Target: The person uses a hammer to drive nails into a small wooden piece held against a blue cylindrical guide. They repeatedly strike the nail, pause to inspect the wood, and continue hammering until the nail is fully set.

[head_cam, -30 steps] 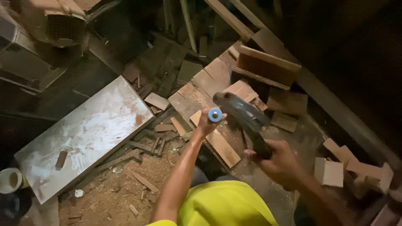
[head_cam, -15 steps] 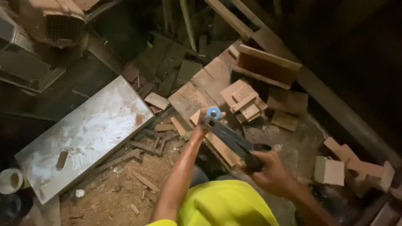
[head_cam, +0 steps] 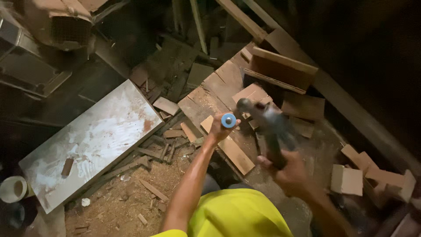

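Note:
My left hand (head_cam: 220, 130) is closed around a tool with a round blue-capped handle end (head_cam: 228, 120), held upright over a long wooden strip (head_cam: 230, 149) on the floor. My right hand (head_cam: 287, 169) grips the dark handle of a hammer (head_cam: 263, 125), blurred by motion, its head just to the right of the blue cap. My yellow shirt (head_cam: 237, 215) fills the bottom of the view.
A white paint-stained board (head_cam: 92, 140) lies on the left. Wood offcuts and sawdust (head_cam: 131, 193) cover the floor. An open wooden box (head_cam: 280, 68) stands beyond the hands, small blocks (head_cam: 351, 180) at the right, a tape roll (head_cam: 13, 188) at far left.
The hammer in my right hand has swung, its head moving from above down towards the blue-capped tool. My left hand has stayed in place.

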